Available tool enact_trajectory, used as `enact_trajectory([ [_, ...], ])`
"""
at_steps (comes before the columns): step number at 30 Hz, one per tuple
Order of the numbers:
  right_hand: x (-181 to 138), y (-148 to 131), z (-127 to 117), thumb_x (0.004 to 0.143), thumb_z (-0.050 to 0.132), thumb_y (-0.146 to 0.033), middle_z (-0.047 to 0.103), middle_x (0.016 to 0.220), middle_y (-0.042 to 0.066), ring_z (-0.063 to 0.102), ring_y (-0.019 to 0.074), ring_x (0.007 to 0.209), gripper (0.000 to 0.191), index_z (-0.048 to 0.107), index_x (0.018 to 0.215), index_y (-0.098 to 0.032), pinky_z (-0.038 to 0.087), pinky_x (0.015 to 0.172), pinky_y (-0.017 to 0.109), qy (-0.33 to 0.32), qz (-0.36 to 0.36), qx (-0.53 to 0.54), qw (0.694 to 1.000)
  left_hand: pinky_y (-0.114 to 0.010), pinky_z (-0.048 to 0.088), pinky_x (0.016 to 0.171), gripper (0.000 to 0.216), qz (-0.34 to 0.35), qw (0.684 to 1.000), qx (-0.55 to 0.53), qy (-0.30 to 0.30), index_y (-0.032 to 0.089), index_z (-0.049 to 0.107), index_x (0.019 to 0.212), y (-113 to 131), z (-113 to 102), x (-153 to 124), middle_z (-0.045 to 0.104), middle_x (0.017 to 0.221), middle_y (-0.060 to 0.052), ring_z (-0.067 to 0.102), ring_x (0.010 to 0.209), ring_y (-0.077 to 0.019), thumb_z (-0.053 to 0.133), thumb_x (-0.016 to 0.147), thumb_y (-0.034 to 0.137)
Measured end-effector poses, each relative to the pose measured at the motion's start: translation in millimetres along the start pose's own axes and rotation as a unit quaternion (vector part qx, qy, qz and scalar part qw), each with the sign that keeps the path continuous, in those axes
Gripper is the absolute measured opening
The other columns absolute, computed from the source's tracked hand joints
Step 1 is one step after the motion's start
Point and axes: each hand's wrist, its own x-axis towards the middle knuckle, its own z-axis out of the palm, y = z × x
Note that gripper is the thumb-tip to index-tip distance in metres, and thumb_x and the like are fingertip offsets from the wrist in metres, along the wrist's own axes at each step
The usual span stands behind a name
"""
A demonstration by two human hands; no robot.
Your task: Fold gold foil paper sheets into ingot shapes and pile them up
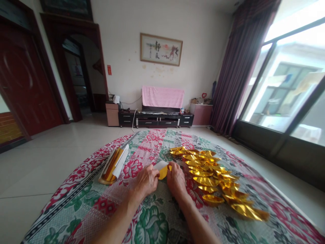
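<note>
Two bare hands pinch a small gold-and-white sheet of foil paper (163, 171) above a red, green and pale floral cloth (152, 223).
The left hand (147, 179) has its thumb and fingers drawn together on the sheet's left edge, and the right hand (176, 178) grips the right edge the same way, so the sheet sits between them, white face at the top and gold below. Just beside the right hand, shiny gold boat-shaped foil pieces (204, 180) lie in overlapping rows; left of the left hand, apart from it, rests a curled stack of gold-and-white sheets (114, 166). Beyond the cloth's rounded far edge stands a low black cabinet with drawers (157, 122), a pink cloth (163, 96) draped above it, and higher on the wall hangs a wood-framed picture (161, 49).
</note>
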Motion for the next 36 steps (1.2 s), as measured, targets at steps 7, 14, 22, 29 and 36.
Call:
enact_trajectory([
  [7,1,-2,-6,0.075,0.044,-0.014,0.06,0.1,0.01,0.056,0.0196,0.088,0.039,0.053,0.113,-0.014,0.039,0.077,0.027,-0.012,0.038,-0.02,0.999,-0.025,0.04,0.07,0.026,-0.035,0.999,0.014,0.025,0.021,0.066,0.083,-5,3,1,0.054,0.084,-0.005,0.054,0.08,-0.0158,0.041,0.08,0.014],
  [14,-3,-11,-13,0.073,0.048,-0.022,0.063,0.095,0.009,0.057,0.0213,0.088,0.037,0.056,0.109,-0.018,0.038,0.076,0.03,-0.052,0.04,-0.046,0.997,-0.029,0.04,0.079,0.018,-0.055,0.995,0.007,0.084,0.018,0.062,0.082,1,13,0,0.055,0.086,-0.007,0.052,0.086,-0.0183,0.047,0.083,0.026],
  [22,-6,-5,-7,0.073,0.049,-0.025,0.057,0.114,0.011,0.049,0.0261,0.106,0.045,0.05,0.117,-0.016,0.032,0.09,0.037,-0.025,0.006,-0.051,0.998,-0.029,0.042,0.085,0.019,0.004,0.994,-0.082,0.076,0.019,0.063,0.092,-10,22,6,0.058,0.093,-0.006,0.054,0.091,-0.0172,0.047,0.081,0.017],
  [29,-2,-8,-15,0.074,0.05,-0.024,0.063,0.094,0.009,0.057,0.0215,0.085,0.04,0.055,0.112,-0.016,0.039,0.077,0.031,-0.044,0.026,-0.047,0.998,-0.028,0.042,0.093,0.042,0.035,0.986,-0.145,0.067,0.02,0.054,0.114,-17,26,12,0.058,0.115,-0.005,0.053,0.105,-0.0159,0.045,0.075,0.008],
  [36,5,-7,-15,0.071,0.053,-0.024,0.064,0.094,0.009,0.06,0.0192,0.086,0.044,0.054,0.114,-0.013,0.041,0.078,0.026,-0.053,0.048,0.032,0.997,-0.028,0.042,0.095,0.044,0.023,0.99,-0.133,0.035,0.021,0.054,0.117,-14,22,12,0.059,0.118,-0.004,0.054,0.106,-0.0146,0.042,0.076,0.008],
])
